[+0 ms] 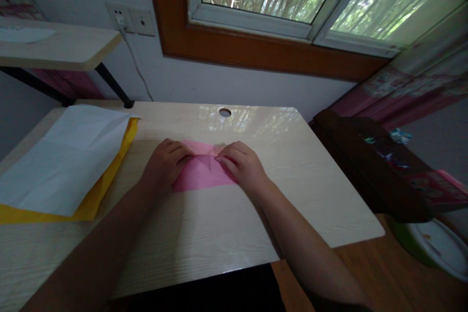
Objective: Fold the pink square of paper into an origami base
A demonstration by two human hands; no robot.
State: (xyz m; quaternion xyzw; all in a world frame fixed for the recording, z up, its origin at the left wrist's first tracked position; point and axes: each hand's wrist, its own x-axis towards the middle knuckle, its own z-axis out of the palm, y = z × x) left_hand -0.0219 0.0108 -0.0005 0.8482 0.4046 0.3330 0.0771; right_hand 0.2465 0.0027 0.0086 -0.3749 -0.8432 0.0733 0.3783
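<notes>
A sheet of pink paper [204, 173] lies on the pale wood-grain desk [226, 234], with a crease or folded edge running across its middle. Its far part looks lighter pink than the near part. My left hand [166, 161] is closed on the paper's left side, fingertips at the crease. On the right side my right hand [245, 163] pinches the same crease between thumb and fingers. Both hands rest low over the desk, a short gap apart. The paper's left and right far corners are partly hidden under the fingers.
White paper [69, 156] lies over yellow paper [109, 175] on the left of the desk. A raised shelf [73, 48] stands at the back left. A cable hole [224, 112] is near the back edge. A dark wooden piece of furniture [365, 165] stands to the right.
</notes>
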